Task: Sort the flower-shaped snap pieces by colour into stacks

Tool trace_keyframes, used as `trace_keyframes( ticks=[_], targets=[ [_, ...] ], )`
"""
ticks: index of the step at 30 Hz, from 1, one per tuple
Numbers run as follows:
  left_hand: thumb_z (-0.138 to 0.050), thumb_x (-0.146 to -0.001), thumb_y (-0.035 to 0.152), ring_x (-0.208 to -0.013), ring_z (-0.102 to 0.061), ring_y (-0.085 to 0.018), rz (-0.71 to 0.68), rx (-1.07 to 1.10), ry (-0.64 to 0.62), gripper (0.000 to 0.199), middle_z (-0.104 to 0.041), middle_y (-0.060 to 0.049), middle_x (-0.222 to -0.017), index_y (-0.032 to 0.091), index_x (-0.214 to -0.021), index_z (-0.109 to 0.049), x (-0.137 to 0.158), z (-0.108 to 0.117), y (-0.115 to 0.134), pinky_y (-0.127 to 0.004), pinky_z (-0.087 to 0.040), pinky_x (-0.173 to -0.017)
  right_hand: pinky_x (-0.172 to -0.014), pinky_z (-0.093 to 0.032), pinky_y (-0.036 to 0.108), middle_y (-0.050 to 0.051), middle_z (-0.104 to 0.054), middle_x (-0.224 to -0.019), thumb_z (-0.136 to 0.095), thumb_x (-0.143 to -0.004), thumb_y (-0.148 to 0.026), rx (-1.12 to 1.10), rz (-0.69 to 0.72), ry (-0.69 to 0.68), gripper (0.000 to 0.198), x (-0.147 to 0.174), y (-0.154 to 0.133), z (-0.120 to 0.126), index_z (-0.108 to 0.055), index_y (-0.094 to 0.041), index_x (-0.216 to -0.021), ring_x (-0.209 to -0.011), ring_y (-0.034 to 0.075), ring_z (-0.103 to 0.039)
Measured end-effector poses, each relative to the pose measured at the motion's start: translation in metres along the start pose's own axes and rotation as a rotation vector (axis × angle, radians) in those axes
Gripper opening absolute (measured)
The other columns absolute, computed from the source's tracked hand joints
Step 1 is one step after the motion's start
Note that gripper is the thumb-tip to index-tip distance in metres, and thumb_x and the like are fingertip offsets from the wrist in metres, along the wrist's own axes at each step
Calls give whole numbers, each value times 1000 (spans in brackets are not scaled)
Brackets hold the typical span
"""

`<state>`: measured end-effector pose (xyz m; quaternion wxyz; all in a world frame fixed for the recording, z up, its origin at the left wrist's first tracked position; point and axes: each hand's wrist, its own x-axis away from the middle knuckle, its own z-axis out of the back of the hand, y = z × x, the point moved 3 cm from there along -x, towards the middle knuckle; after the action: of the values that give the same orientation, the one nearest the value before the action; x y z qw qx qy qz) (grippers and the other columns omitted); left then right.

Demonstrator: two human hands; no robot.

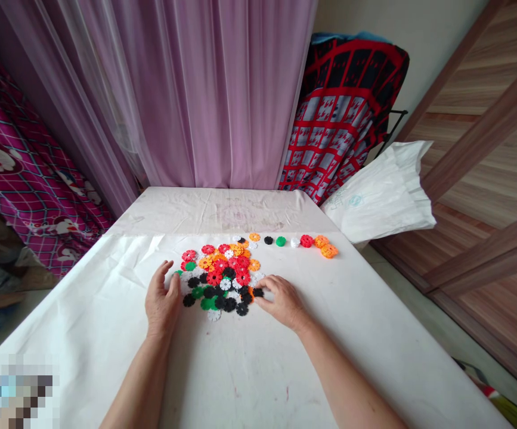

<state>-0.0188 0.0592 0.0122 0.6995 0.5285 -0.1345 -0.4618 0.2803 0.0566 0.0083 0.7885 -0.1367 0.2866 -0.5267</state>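
Observation:
A loose heap of notched plastic snowflake discs, red, orange, black, green and white, lies mid-table, many overlapping. At the heap's left edge is my left hand, thumb and fingers apart, with nothing visible in it. My right hand is at the heap's right edge, its thumb and forefinger closed around a black disc. Behind the heap, small same-coloured groups form a row: black, green, white, red and orange.
A white cloth covers the table. Off its far right corner is a white plastic bag. Purple curtains hang behind, a red-and-black patterned cloth beside them. Wooden doors stand at the right.

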Motion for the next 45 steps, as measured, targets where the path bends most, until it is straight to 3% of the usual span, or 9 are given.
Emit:
trace_keyframes(
  ticks=[10, 14, 17, 20, 26, 30, 35, 40, 45],
  targets=[
    [-55, -85, 35, -130, -55, -23, 8, -6, -20, 35, -62, -5, -138, 25, -117, -66, 1, 0, 5, -39, -40, -113, -82, -49, 31, 4, -70, -96, -64, -81, -21, -20, 28, 56, 14, -1, 6, 6, -67, -24, -95, -89, 19, -63],
    [-54, -85, 36, -130, -55, -23, -7, -6, -26, 34, -61, -5, -138, 26, -116, -67, 2, -1, 4, -40, -40, -112, -100, -38, 42, 9, -68, -121, -53, -89, -19, 276, -11, 155, 24, -39, 22, 28, -70, -24, -105, -119, 27, -53],
    [-54, -86, 37, -130, -54, -23, -14, 1, -31, 34, -61, -5, -138, 27, -116, -66, 1, -2, 5, -39, -41, -112, -108, -26, 50, 8, -61, -137, -54, -85, -15, 461, 5, 71, 40, -84, 34, 44, -66, -25, -121, -137, 31, -37],
    [-54, -86, 37, -131, -53, -24, 4, -2, -37, 35, -60, -5, -139, 26, -116, -66, 1, -2, 6, -39, -40, -113, -111, -19, 52, 7, -64, -132, -60, -80, -14, 567, 52, -88, 44, -123, 44, 49, -65, -28, -122, -139, 31, -34],
    [-53, -86, 35, -133, -52, -24, 33, -24, -48, 35, -59, -5, -141, 26, -117, -66, 2, -3, 8, -40, -41, -112, -108, -20, 51, 8, -75, -91, -74, -73, -16, 575, 16, -306, 15, -151, 55, 39, -75, -26, -84, -113, 29, -53],
    [-54, -86, 35, -133, -51, -25, 35, -33, -49, 35, -59, -5, -141, 27, -117, -66, 2, -4, 7, -41, -42, -112, -104, -25, 47, 7, -73, -82, -71, -75, -18, 559, 19, -307, 8, -142, 46, 38, -74, -25, -76, -103, 27, -57],
    [-54, -86, 34, -132, -53, -25, 24, -32, -47, 34, -59, -5, -141, 27, -116, -67, 1, -4, 7, -42, -40, -113, -97, -30, 42, 8, -73, -86, -67, -76, -22, 554, 20, -268, 9, -93, 31, 38, -73, -24, -82, -102, 27, -57],
    [-55, -86, 33, -130, -53, -26, 15, -34, -49, 34, -59, -5, -141, 27, -116, -67, 0, -4, 6, -44, -39, -113, -89, -32, 39, 8, -72, -91, -65, -80, -28, 510, -122, -118, 10, -44, 35, 41, -71, -24, -87, -98, 26, -57],
    [-55, -85, 34, -129, -55, -25, -2, -18, -35, 33, -60, -5, -139, 27, -115, -68, 1, -4, 6, -42, -40, -113, -87, -34, 36, 5, -71, -93, -64, -82, -29, 488, -196, -47, 9, -36, 38, 37, -69, -26, -89, -97, 24, -57]
  ],
)
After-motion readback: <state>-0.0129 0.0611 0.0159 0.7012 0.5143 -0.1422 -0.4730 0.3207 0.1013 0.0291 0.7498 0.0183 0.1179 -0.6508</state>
